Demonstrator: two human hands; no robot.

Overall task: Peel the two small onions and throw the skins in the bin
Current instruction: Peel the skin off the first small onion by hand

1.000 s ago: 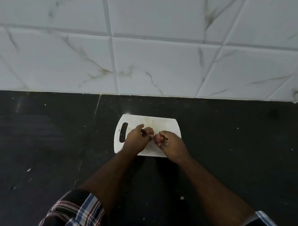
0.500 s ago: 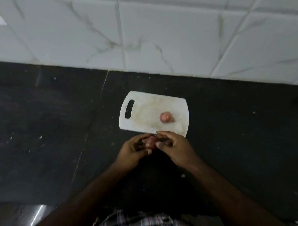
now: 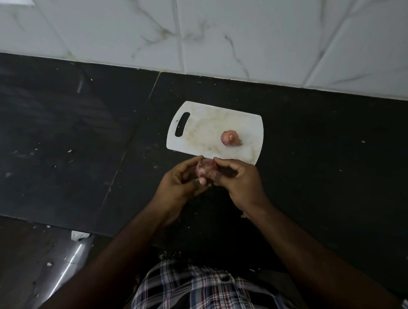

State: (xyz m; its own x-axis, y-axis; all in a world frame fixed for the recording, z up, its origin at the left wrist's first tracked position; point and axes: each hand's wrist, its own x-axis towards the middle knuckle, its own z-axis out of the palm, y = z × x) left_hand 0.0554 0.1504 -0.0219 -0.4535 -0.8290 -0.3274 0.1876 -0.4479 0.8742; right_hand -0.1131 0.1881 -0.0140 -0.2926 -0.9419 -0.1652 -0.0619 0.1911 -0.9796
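One small pink onion (image 3: 230, 137) lies on the right half of a white cutting board (image 3: 204, 129) on the black counter. A second small onion (image 3: 205, 167) is held just in front of the board's near edge, between both hands. My left hand (image 3: 178, 185) cups it from the left with fingers curled round it. My right hand (image 3: 241, 180) pinches its right side with thumb and fingertips. Most of this onion is hidden by the fingers. No bin is in view.
The black counter (image 3: 82, 135) runs along a white marble-tiled wall (image 3: 240, 33). Small pale crumbs are scattered on it. The counter's front edge lies at lower left, with a dark floor and a shiny metal strip (image 3: 70, 263) below it.
Both hands drew back from the board toward me with one onion between them, leaving the other onion lying on the board. The view tilted down.
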